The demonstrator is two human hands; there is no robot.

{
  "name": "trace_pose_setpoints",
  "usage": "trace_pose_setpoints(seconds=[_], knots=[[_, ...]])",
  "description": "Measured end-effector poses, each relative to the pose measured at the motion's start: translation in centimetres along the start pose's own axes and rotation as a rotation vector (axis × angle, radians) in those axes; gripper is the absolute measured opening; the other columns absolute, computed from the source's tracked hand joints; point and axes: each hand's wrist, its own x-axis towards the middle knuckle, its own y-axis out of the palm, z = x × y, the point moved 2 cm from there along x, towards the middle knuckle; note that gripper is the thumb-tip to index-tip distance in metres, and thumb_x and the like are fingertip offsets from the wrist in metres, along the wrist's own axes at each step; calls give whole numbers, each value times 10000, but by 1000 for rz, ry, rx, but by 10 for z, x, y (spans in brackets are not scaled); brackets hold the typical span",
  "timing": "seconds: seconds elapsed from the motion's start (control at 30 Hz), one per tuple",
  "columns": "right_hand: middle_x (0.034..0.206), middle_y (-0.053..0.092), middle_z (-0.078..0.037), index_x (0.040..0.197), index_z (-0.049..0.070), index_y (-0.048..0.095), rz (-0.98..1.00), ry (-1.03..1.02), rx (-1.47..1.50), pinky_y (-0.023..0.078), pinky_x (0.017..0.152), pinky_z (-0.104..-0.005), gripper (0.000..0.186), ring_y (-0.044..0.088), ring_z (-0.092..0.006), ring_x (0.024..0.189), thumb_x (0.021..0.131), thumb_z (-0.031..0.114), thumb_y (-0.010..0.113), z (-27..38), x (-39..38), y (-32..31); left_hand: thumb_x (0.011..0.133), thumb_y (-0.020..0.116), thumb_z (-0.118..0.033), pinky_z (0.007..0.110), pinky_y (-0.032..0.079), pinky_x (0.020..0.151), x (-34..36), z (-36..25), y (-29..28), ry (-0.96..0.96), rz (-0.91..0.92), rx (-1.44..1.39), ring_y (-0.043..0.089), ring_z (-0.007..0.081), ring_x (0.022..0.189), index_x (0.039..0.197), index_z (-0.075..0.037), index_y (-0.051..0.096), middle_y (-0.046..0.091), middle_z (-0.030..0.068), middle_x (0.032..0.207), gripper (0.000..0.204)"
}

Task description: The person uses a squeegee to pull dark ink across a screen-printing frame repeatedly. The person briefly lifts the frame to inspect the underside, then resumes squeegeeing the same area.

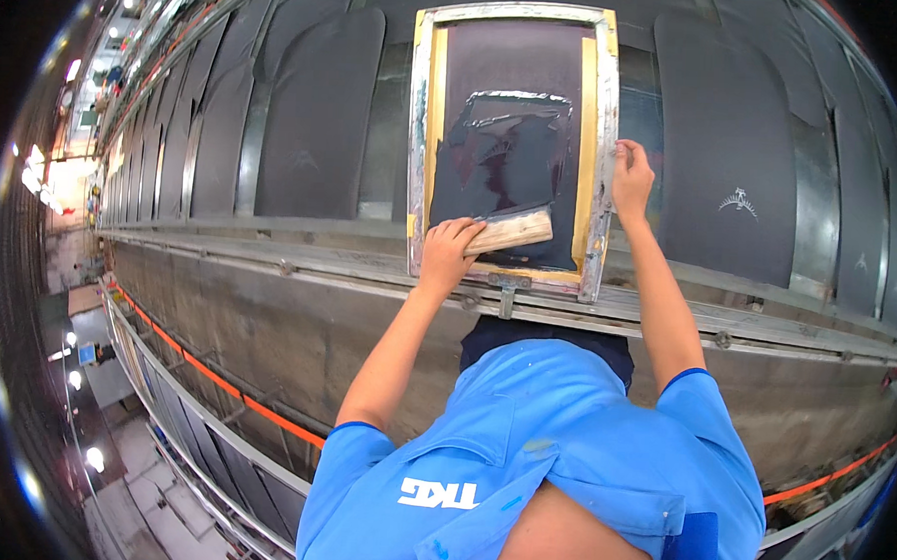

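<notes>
A screen printing frame point(606, 97) lies on the long table in front of me. Yellowish tape runs along the inside of its rails, and dark wet ink point(503, 167) covers much of the mesh. My left hand point(448, 255) grips the left end of a wooden-handled squeegee point(516, 233), which rests at a slant on the near part of the mesh. At the frame's right rail is my right hand point(633, 180), its fingers bent and closed against the outer edge. The fingertips there are small and partly hidden.
Dark fabric panels point(320, 124) lie along the table on both sides. The panel to the right point(730, 142) bears a pale printed motif. A metal rail point(369, 262) with a small clamp point(508, 295) follows the near edge. An orange strip point(224, 370) runs lower left.
</notes>
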Motion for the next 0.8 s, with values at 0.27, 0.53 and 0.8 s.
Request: trace_pose_setpoints(seconds=[0.27, 0.53, 0.8], knots=[[927, 722, -230, 1118, 45, 689, 48, 122, -73, 518, 776, -452, 251, 695, -409, 865, 1011, 245, 581, 10, -1, 34, 671, 713, 48, 413, 489, 960, -32, 30, -14, -48, -70, -128, 620, 306, 1092, 1200, -135, 737, 697, 63, 1157, 561], [886, 718, -190, 1133, 55, 694, 0, -23, -157, 524, 784, -445, 285, 690, -392, 844, 1017, 292, 589, -14, 6, 46, 635, 668, 71, 427, 498, 954, -39, 39, -4, 101, -6, -112, 602, 304, 1128, 1205, -141, 717, 674, 48, 1193, 610], [1239, 654, -144, 1241, 75, 688, 373, -428, -476, 491, 972, -426, 446, 603, -329, 1160, 885, 340, 739, 93, 11, 27, 751, 711, 13, 410, 522, 916, 138, 90, 4, 89, -37, -193, 648, 318, 1031, 1130, -137, 757, 729, 81, 1081, 410]])
